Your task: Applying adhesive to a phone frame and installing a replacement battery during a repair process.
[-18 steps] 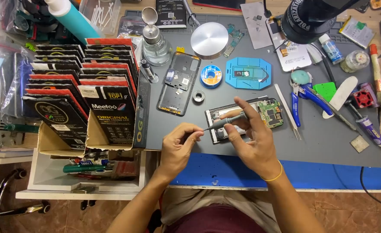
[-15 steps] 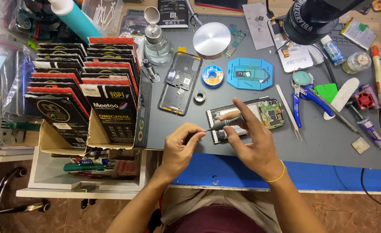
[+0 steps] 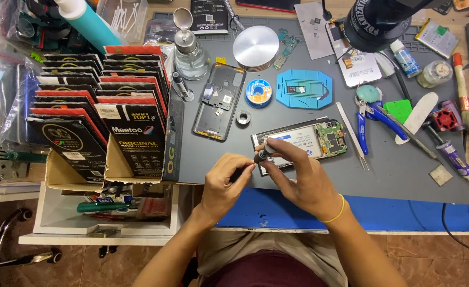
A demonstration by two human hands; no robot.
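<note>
An opened phone (image 3: pixel 309 141) with a white battery and a green circuit board lies on the grey work mat (image 3: pixel 404 165). My right hand (image 3: pixel 298 178) grips a small screwdriver (image 3: pixel 265 152) over the phone's left end. My left hand (image 3: pixel 225 183) has its fingertips pinched at the screwdriver's lower tip, just left of the phone. A yellow band circles my right wrist.
A black phone back frame (image 3: pixel 218 101) lies further up the mat, beside a glass pump bottle (image 3: pixel 188 50), a round metal disc (image 3: pixel 256 48), a blue solder reel (image 3: pixel 258 91) and a blue fixture (image 3: pixel 303 89). Boxes of packaged screens (image 3: pixel 101 117) stand left. Blue-handled pliers (image 3: pixel 375 114) and tweezers (image 3: pixel 353 135) lie right.
The screwdriver has swung from lying across the phone to a steeper, shorter-looking pose at the phone's left end. My left fingers have closed in on its tip.
</note>
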